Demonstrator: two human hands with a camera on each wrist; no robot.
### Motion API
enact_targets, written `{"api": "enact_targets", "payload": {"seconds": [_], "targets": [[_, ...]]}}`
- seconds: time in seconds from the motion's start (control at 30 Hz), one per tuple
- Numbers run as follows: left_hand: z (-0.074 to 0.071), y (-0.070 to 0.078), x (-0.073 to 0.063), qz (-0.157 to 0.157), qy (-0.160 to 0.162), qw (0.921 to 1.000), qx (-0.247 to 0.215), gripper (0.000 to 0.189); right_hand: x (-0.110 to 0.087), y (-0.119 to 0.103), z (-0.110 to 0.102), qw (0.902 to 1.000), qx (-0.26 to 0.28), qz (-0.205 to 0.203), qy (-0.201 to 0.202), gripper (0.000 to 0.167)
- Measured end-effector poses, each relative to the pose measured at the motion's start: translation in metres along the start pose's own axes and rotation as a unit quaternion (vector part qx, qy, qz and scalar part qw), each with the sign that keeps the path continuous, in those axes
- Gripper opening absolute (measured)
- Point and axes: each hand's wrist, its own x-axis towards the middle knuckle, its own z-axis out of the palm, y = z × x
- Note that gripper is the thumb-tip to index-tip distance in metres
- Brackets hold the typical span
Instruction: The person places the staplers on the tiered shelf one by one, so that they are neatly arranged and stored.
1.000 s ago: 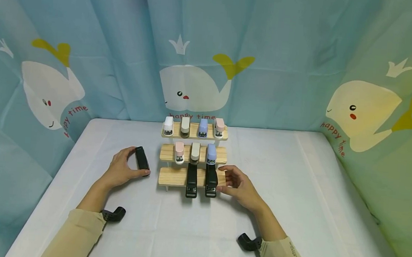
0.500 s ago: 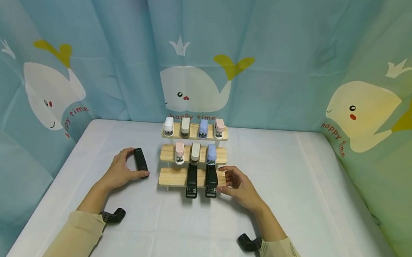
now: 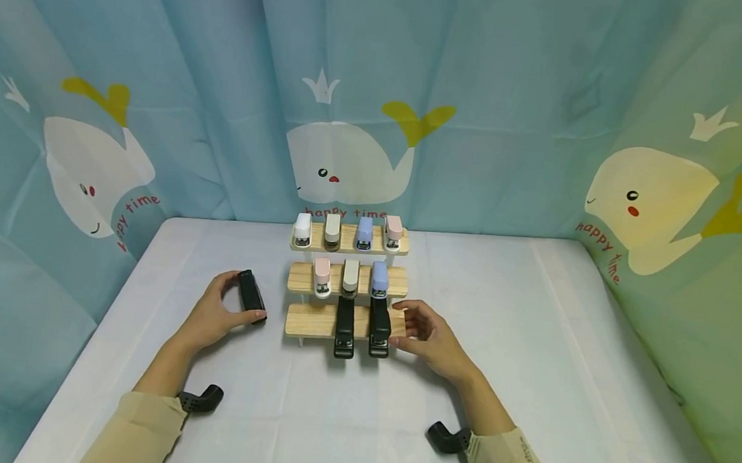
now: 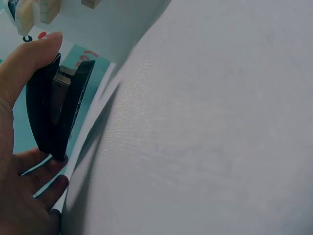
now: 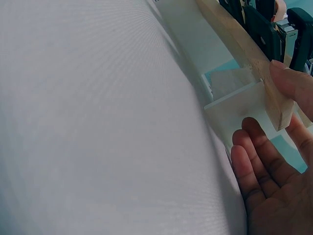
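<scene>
My left hand (image 3: 210, 315) grips a black stapler (image 3: 251, 296) by its two ends, thumb on the near end and fingertips on the far one. In the left wrist view the stapler (image 4: 39, 105) is on its side to the camera, its jaws apart, close over the white cloth. On a three-tier wooden stand (image 3: 309, 321), two more black staplers lie on the lowest board, a left one (image 3: 345, 325) and a right one (image 3: 379, 327). My right hand (image 3: 437, 344) holds that board's right end, thumb (image 5: 293, 88) on top beside the stapler, other fingers curled below.
The middle board carries a pink, a beige and a blue mini stapler (image 3: 380, 276). Several more mini staplers, among them a white one (image 3: 303, 230), stand on the top board. A blue whale-print curtain (image 3: 516, 127) surrounds the white-covered table (image 3: 531, 360).
My left hand has drawn the black stapler slightly toward me. My right hand and the stand keep their places; the head view has tilted a little.
</scene>
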Motion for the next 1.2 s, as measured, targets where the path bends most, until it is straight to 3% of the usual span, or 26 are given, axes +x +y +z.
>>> {"api": "enact_targets", "payload": {"seconds": [0.3, 1.2], "targets": [[0.000, 0.003, -0.011, -0.008, 0.012, 0.9999, -0.007, 0.111, 0.000, 0.002, 0.000, 1.0000, -0.004, 0.000, 0.002, 0.057], [0.015, 0.025, -0.042, 0.062, 0.005, 0.9981, 0.000, 0.108, 0.000, -0.002, 0.000, 0.9999, -0.012, 0.007, 0.008, 0.056]]}}
